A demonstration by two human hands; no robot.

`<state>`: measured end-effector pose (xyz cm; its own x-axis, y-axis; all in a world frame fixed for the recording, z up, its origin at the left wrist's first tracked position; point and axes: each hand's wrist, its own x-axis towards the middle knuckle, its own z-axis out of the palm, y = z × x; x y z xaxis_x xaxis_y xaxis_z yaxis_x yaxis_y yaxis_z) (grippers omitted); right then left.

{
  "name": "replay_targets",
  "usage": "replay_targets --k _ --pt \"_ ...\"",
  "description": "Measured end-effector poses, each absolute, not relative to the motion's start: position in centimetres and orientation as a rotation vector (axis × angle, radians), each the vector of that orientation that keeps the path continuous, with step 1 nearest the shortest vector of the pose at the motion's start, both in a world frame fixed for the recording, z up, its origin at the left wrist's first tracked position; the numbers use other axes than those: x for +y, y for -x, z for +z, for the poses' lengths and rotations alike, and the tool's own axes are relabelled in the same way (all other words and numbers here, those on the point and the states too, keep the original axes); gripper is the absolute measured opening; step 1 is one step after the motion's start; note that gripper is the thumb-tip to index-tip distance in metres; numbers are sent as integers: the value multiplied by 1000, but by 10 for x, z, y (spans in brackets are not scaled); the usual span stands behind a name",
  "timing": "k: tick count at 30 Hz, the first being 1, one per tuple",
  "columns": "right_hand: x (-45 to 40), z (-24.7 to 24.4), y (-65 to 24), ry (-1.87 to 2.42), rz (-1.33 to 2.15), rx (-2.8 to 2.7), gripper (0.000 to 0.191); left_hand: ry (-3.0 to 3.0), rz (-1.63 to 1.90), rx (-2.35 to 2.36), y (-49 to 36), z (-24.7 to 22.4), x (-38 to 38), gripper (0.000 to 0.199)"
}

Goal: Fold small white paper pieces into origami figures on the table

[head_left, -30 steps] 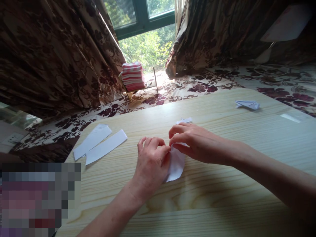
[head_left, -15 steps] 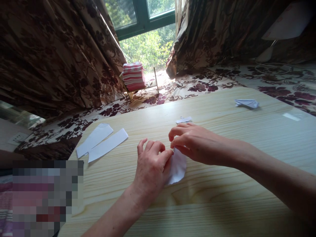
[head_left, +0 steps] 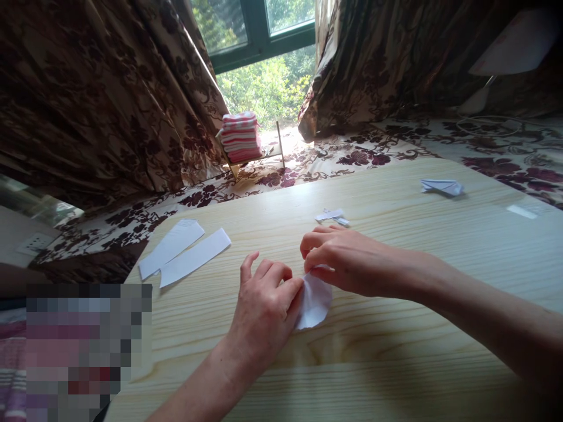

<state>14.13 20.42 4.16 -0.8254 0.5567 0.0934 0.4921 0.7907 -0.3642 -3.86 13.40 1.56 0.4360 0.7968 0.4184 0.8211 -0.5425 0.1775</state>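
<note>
A rounded piece of white paper (head_left: 315, 302) lies on the pale wood-grain table, between my two hands. My left hand (head_left: 268, 296) pinches its left edge, thumb and curled index finger together, with the little finger raised. From the right, my right hand (head_left: 332, 258) pinches the paper's upper edge between thumb and bent fingers. Both hands cover parts of the sheet, so its full outline is hidden. Just beyond my right hand are small paper scraps (head_left: 331, 215).
Several white paper strips (head_left: 193, 258) lie at the table's left. A folded paper piece (head_left: 442, 187) rests at the far right. Behind the table (head_left: 396, 363), a small rack holds a stack of red-and-white cloths (head_left: 241, 138). A lamp (head_left: 512, 44) stands at the back right.
My left hand has shifted slightly left and down, uncovering more of the paper's upper part. My right hand stays nearly in place. The view has shifted slightly.
</note>
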Motion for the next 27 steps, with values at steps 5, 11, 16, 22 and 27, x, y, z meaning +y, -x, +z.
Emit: replay_targets --k 5,11,16,22,27 --pt "205 39 -139 847 486 -2769 15 2628 -721 -1493 41 14 132 19" --pt "203 37 -137 914 462 -2749 13 2551 -773 -1432 40 16 128 18" --pt "204 36 -140 917 395 -2759 8 2570 -641 -1362 34 16 126 20" --pt "179 32 -162 1209 179 -2572 17 2569 -579 -1355 32 11 126 18" --pt "151 17 -157 1378 235 -2465 19 2566 -555 -1360 28 11 124 17"
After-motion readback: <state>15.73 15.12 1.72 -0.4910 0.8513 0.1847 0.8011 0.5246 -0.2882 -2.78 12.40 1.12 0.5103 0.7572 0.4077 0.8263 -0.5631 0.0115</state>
